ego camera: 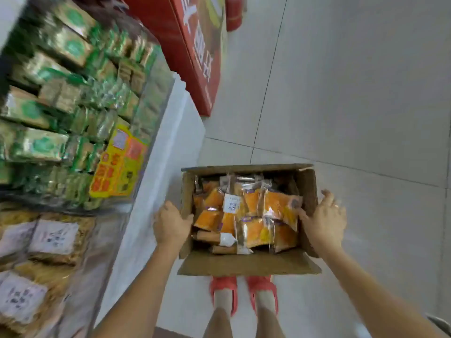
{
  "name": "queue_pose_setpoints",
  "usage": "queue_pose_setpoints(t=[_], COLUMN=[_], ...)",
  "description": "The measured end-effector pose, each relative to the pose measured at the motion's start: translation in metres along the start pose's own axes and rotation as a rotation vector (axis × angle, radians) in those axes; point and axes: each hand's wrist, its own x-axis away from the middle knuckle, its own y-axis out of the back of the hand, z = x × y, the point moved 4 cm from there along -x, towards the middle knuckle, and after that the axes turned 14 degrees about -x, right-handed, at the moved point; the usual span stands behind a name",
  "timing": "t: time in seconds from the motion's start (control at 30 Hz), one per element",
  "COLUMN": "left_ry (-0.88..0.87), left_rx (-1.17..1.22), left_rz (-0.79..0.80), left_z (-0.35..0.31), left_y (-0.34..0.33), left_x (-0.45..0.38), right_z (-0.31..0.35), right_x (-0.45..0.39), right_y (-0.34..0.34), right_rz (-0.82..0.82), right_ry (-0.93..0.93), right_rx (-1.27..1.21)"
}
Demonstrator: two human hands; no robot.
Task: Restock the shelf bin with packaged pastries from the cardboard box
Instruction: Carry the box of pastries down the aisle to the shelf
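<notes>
An open cardboard box point(246, 264) is held above the floor in front of me, with several orange packaged pastries point(256, 215) heaped inside. My left hand point(172, 224) grips the box's left wall, thumb over the rim. Around the right wall goes my right hand point(323, 219), thumb inside against a packet and fingers spread outside. To the left stands a shelf bin point(156, 98) with clear walls, filled with green packets point(48, 101).
A yellow price card point(119, 162) hangs on the bin's front. Lower bins at the left hold tan packets with white labels point(53, 237). A red display carton point(195, 45) stands beyond the shelf. Grey floor tiles point(353, 93) stretch to the right. My feet in red sandals point(244, 291) show below the box.
</notes>
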Motion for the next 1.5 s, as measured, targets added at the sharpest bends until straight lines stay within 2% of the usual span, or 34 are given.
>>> queue_pose_setpoints(t=[0.07, 0.13, 0.27, 0.4, 0.5, 0.63, 0.83, 0.97, 1.17, 1.5], left_ry=[0.114, 0.16, 0.265, 0.198, 0.135, 0.006, -0.252, -0.353, -0.405, -0.39], left_rx=[0.166, 0.28, 0.276, 0.246, 0.236, 0.196, 0.1, 0.125, 0.123, 0.174], left_rz=[0.032, 0.103, 0.058, 0.056, 0.055, 0.039, -0.191, -0.292, -0.346, -0.385], left_z=[0.0, -0.002, -0.002, -0.014, -0.028, -0.055, -0.122, -0.193, -0.324, -0.519], left_y=[-0.025, -0.045, -0.049, -0.002, 0.055, 0.168, 0.356, 0.449, 0.557, 0.717], left_x=[-0.019, -0.033, -0.042, -0.033, -0.009, 0.045, 0.126, 0.141, 0.112, 0.021], right_z=[-0.023, -0.038, -0.05, -0.031, -0.007, 0.047, 0.114, 0.145, 0.188, 0.276], right_x=[-0.013, -0.018, -0.03, -0.033, -0.021, 0.017, 0.051, 0.027, -0.073, -0.312], right_y=[-0.015, -0.031, -0.024, 0.02, 0.079, 0.188, 0.356, 0.434, 0.522, 0.664], right_rz=[-0.008, 0.081, 0.038, 0.041, 0.01, -0.048, -0.22, -0.3, -0.308, -0.286], right_ry=[-0.19, -0.286, -0.314, -0.322, -0.329, -0.298, -0.28, -0.205, -0.112, -0.051], right_rx=[-0.237, -0.376, -0.326, -0.281, -0.278, -0.297, -0.379, -0.442, -0.485, -0.449])
